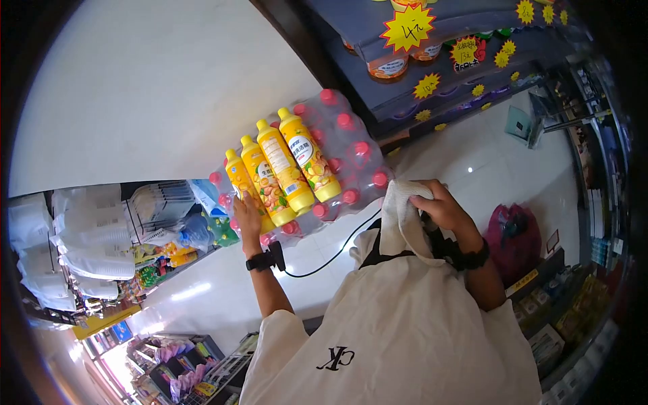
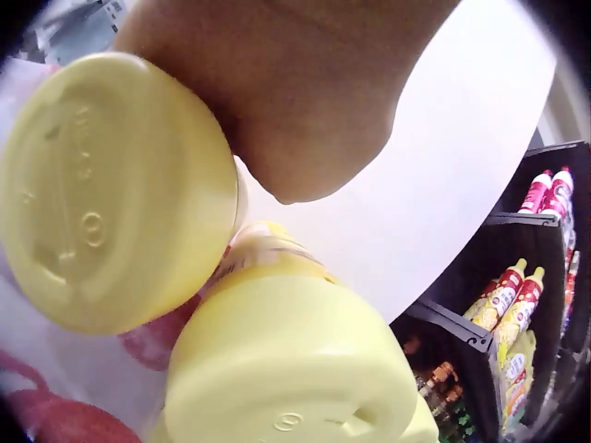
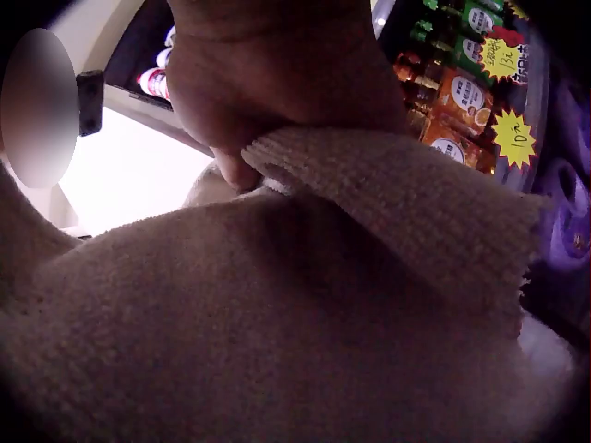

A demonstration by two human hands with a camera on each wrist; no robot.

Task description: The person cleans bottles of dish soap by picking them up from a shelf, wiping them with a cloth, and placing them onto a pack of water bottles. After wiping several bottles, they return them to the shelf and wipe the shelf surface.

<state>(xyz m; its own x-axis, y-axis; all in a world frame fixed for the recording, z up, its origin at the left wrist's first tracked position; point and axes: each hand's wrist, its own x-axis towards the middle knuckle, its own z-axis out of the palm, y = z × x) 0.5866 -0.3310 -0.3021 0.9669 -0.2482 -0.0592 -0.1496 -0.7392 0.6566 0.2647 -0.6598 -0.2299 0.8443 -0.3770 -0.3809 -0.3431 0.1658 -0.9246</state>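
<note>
Several yellow bottles (image 1: 290,169) lie side by side on a shrink-wrapped pack of red-capped bottles (image 1: 345,145). My left hand (image 1: 247,214) grips the lower end of the leftmost yellow bottle (image 1: 237,181). The left wrist view shows two pale yellow bottle bases (image 2: 111,185) close up, with the left hand (image 2: 295,92) just above them. At chest height my right hand (image 1: 442,206) holds a white towel (image 1: 403,219) bunched in its curled fingers. That towel (image 3: 305,305) fills the right wrist view, pinched under the right hand (image 3: 268,74).
Dark shelves with bottled goods and yellow star price tags (image 1: 407,28) stand ahead and to the right. A red bag (image 1: 513,233) sits on the white tiled floor. Racks of white packs (image 1: 94,243) line the left. A black cable (image 1: 331,256) runs from my left wristband.
</note>
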